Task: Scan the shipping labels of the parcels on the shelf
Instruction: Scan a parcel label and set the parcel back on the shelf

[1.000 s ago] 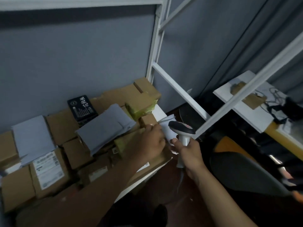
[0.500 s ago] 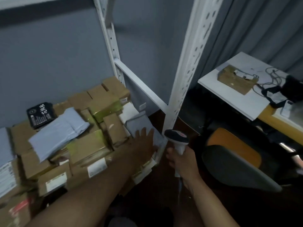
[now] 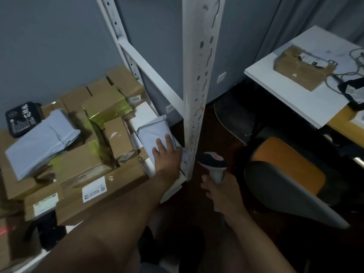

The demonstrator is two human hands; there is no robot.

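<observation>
A white metal shelf [image 3: 194, 95] holds several brown cardboard parcels [image 3: 102, 180] and grey poly mailers. My left hand [image 3: 166, 154] lies flat with straight fingers on a grey poly mailer [image 3: 152, 133] at the shelf's right end, beside the upright post. My right hand [image 3: 218, 191] grips the handle of a white and dark barcode scanner [image 3: 213, 164], held low to the right of the post. White shipping labels [image 3: 94, 189] show on the front boxes. A box at the back carries a tag reading 2004 [image 3: 135, 99].
A second grey mailer [image 3: 42, 140] and a black packet [image 3: 22, 118] lie on the boxes at the left. To the right stand a grey and orange chair [image 3: 285, 174] and a white desk [image 3: 307, 95] with a cardboard box and cables.
My left hand went from pinching a white slip to lying flat on the grey mailer. The view swung right and closer to the post; the scanner stayed in my right hand, lower.
</observation>
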